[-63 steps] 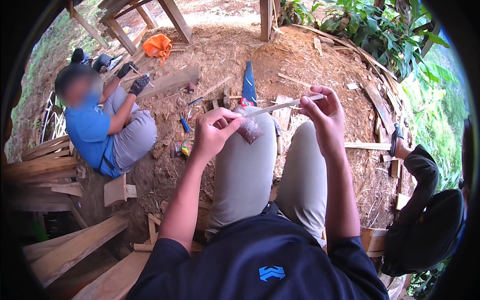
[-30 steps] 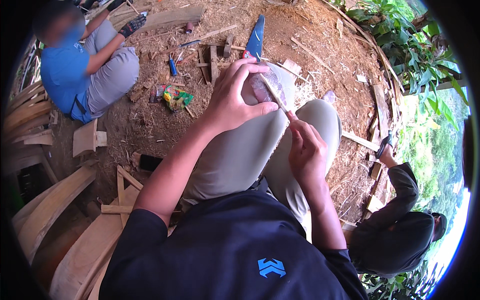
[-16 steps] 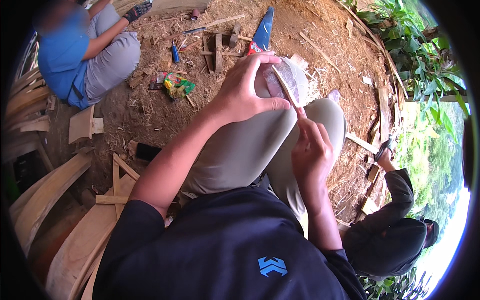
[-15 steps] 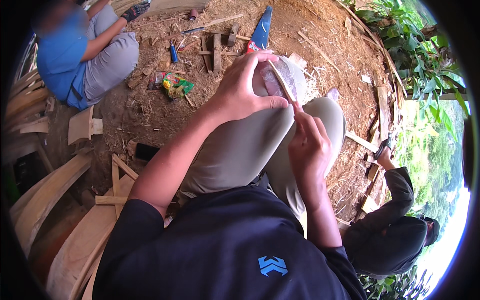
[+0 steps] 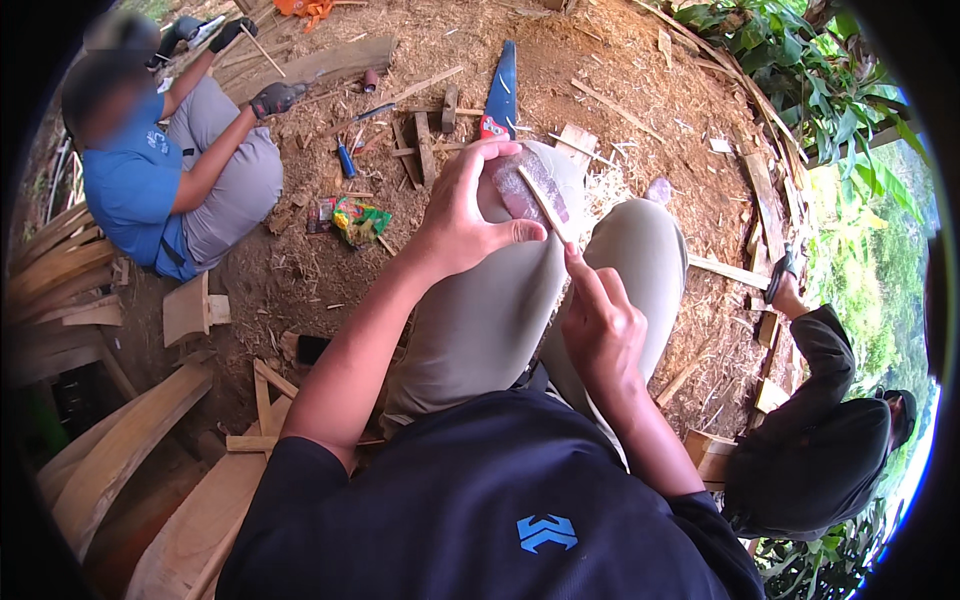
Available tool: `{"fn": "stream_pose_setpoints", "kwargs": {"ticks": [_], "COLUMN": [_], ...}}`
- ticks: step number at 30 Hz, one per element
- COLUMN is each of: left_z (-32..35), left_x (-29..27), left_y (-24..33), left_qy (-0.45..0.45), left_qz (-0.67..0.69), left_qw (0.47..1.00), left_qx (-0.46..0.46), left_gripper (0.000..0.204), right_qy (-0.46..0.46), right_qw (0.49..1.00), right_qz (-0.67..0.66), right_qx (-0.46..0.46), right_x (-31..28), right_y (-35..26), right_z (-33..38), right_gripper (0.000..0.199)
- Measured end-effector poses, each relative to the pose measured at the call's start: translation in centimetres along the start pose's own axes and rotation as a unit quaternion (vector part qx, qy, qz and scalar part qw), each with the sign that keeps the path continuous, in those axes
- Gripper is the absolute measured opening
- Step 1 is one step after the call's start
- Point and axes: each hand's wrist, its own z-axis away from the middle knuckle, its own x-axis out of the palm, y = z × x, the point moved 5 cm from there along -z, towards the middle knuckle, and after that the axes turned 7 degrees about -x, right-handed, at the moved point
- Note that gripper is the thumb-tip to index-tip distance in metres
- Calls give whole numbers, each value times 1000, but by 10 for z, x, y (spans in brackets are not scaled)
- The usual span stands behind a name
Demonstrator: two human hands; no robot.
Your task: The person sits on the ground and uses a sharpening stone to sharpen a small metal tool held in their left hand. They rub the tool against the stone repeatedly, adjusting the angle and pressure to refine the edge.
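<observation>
My right hand (image 5: 603, 325) is closed, its thumb and forefinger at the near end of a thin, pale wooden strip (image 5: 543, 203). The strip slants up and to the left over my left knee. Behind it lies a mottled pale-purple patch (image 5: 513, 195); I cannot tell what it is. Curved around the left side of that knee is my left hand (image 5: 463, 220), open, its thumb and forefinger spread apart to either side of the patch. Its thumb tip is close to the strip with a gap between them. The other left fingers are partly hidden.
A handsaw (image 5: 501, 95) with a blue blade lies beyond my knees. A blue-handled tool (image 5: 346, 160) and a colourful packet (image 5: 360, 220) rest on the shaving-strewn ground. One person (image 5: 150, 180) sits at left, another (image 5: 815, 460) at right. Curved boards (image 5: 130, 455) stand at lower left.
The view has shifted, showing more of the person at left. My left fingers have come away from the strip's far end, while my right hand keeps its near end.
</observation>
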Motion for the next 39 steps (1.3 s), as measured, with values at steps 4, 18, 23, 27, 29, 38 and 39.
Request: {"fn": "stream_pose_setpoints", "kwargs": {"ticks": [4, 18, 23, 27, 29, 38, 39], "left_z": [-5, -2, -8, -3, -5, -6, -4], "left_x": [3, 3, 4, 3, 3, 2, 5], "left_y": [-5, -7, 0, -4, -6, -5, -2], "left_qy": [-11, -16, -24, -23, -25, -39, -38], "left_qz": [42, 106, 108, 93, 91, 84, 81], "left_qw": [998, 993, 990, 993, 993, 993, 994], "left_qx": [-54, -51, -86, -65, -67, -69, -63], "left_gripper": [97, 101, 101, 102, 103, 108, 109], "right_qy": [28, -18, 23, -19, -26, -35, -37], "right_qw": [999, 998, 996, 999, 998, 998, 998], "right_qz": [-24, -59, -81, -43, -59, -47, -50], "right_qx": [-1, 16, 16, 4, 6, -5, -2], "right_x": [5, 0, 3, -3, -4, -1, -1], "right_y": [3, 0, 9, -5, 4, 0, 4], "right_z": [-22, -9, -26, -10, 1, -5, -3], "right_gripper": [41, 39, 34, 41, 44, 46, 47]}}
